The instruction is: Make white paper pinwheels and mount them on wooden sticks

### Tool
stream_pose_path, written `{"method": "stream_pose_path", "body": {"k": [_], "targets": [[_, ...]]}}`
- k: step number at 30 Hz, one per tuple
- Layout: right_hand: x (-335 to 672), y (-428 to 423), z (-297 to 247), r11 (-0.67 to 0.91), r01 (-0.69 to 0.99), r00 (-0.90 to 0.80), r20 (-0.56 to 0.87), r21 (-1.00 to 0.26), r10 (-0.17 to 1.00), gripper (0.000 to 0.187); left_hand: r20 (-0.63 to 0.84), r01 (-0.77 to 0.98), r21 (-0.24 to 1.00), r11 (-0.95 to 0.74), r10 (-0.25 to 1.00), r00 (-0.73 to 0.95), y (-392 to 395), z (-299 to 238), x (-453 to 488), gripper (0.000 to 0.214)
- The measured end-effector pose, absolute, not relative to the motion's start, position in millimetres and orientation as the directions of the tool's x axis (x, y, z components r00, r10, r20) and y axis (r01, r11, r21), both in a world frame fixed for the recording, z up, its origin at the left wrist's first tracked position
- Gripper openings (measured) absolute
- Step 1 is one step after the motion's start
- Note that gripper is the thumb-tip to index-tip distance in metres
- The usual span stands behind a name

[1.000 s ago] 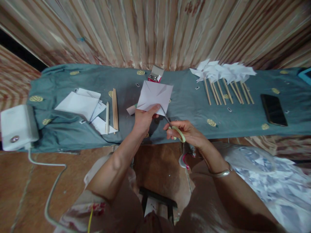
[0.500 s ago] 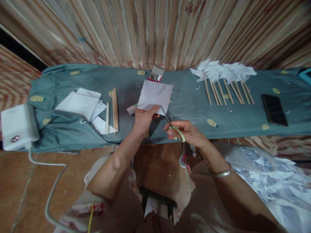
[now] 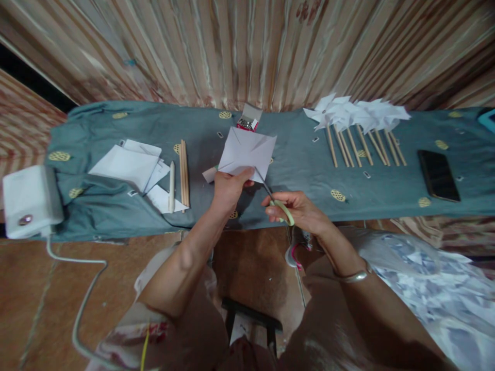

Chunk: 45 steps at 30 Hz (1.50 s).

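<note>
My left hand (image 3: 228, 188) pinches the lower edge of a creased white paper square (image 3: 247, 152), held up over the teal cloth-covered table (image 3: 294, 175). My right hand (image 3: 299, 211) grips scissors (image 3: 276, 202) with pale green handles. Their blades point up-left and meet the paper's lower right corner.
Several finished white paper pinwheels (image 3: 358, 116) on wooden sticks lie at the back right. A black phone (image 3: 438, 175) rests at the far right. Loose white sheets (image 3: 129, 167), a pencil (image 3: 171, 186) and wooden sticks (image 3: 183, 172) lie at left. A small open box (image 3: 247, 121) sits behind the paper, a white device (image 3: 29, 201) at the left edge.
Almost nothing differs. The view shifted slightly, and the scissors stay at the paper's corner with both hands in the same places.
</note>
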State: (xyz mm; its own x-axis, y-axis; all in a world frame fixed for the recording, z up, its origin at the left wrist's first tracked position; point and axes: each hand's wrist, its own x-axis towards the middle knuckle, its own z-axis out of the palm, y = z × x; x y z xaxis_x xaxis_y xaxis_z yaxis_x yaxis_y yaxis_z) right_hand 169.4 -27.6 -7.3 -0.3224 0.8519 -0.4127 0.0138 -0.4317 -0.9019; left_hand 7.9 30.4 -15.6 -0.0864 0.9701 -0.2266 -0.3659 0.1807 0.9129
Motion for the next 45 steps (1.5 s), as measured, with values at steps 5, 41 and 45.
{"method": "stream_pose_path", "body": {"k": [5,41,45], "targets": [[169.6,-27.4,-7.4,-0.428,0.023,-0.319,-0.412,-0.904,0.854,0.044,-0.227,-0.38,0.908,0.179,0.97,-0.085,31.0,-16.0,7.8,0.027],[171.3,-25.9,-12.8,-0.389,0.028,-0.289,-0.38,-0.921,0.879,0.041,-0.184,-0.281,0.945,0.165,0.982,-0.042,26.6,-18.7,12.9,0.028],[170.3,-25.8,-11.9,-0.384,0.04,-0.279,-0.38,-0.922,0.882,0.042,-0.182,-0.294,0.942,0.164,0.983,-0.035,26.1,-19.3,12.8,0.028]]}}
